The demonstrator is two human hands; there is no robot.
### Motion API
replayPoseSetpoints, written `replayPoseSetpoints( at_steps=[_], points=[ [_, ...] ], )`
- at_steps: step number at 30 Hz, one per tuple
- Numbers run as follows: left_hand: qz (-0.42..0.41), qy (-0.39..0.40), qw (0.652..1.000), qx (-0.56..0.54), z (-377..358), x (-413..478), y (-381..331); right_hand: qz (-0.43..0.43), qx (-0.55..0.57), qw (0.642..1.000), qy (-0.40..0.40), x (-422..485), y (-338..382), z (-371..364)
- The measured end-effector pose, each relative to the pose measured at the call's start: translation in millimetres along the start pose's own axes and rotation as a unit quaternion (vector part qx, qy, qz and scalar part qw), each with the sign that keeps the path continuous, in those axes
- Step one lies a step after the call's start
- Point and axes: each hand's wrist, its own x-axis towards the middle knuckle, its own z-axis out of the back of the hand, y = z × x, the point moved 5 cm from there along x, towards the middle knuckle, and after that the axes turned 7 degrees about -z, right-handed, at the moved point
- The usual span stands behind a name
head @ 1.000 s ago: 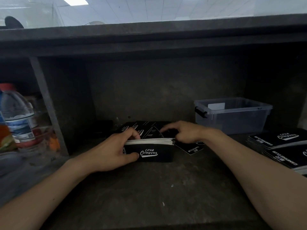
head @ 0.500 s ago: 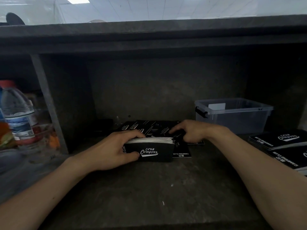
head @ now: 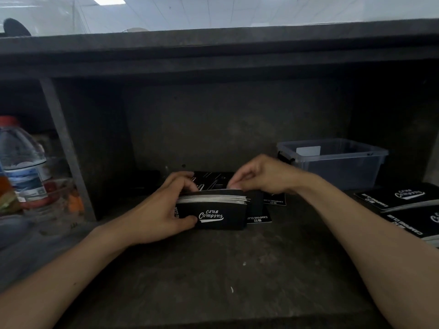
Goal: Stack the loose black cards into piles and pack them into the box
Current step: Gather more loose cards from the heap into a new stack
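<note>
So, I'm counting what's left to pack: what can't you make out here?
Head view only.
Loose cards: partly behind left hand, right hand and held pile; count unclear.
Box: cloudy walls hide contents.
Right-side piles: cut by frame edge.
Right hand's fingers: blurred; grip unclear.

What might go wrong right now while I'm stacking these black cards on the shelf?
The left hand grips the card stack only at its left end, and its white edges look uneven on the right; it may fan out or spill.
Loose cards lie beside and behind the stack, black on a dark shelf; some could be pushed back or overlooked.
</note>
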Motion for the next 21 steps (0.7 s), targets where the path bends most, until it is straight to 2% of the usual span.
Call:
replayPoseSetpoints(
  at_steps=[2,4,5,7,8,10,12,14,19,21],
  points=[
    [0.014,0.005,0.999,-0.041,-1,0,-1,-0.035,0.039,0.997,0.054,0,-1,-13],
    [0.007,0.025,0.998,-0.06,-3,0,-4,-0.067,0.081,0.994,0.019,5,-7,-8],
    [-0.006,0.028,0.999,-0.046,-2,0,-5,-0.083,0.072,0.994,-0.027,8,-11,-1],
    [-0.026,0.029,0.999,-0.009,0,-1,-9,-0.128,-0.08,0.98,-0.13,10,-23,13],
    [-0.028,0.03,0.999,0.003,1,-1,-10,-0.166,-0.179,0.958,-0.152,9,-28,15],
    [-0.033,0.03,0.999,0.014,3,-1,-12,-0.254,-0.279,0.919,-0.117,3,-38,9],
    [-0.037,0.031,0.999,0.016,3,-1,-12,-0.286,-0.281,0.913,-0.073,0,-39,0],
    [-0.042,0.028,0.999,0.012,3,-1,-12,-0.283,-0.273,0.917,-0.07,0,-36,-2],
    [-0.041,0.032,0.999,0.012,2,-1,-12,-0.283,-0.189,0.935,-0.099,-1,-27,4],
    [-0.034,0.034,0.999,0.009,2,-2,-11,-0.261,-0.095,0.95,-0.144,-5,-25,15]
  ],
)
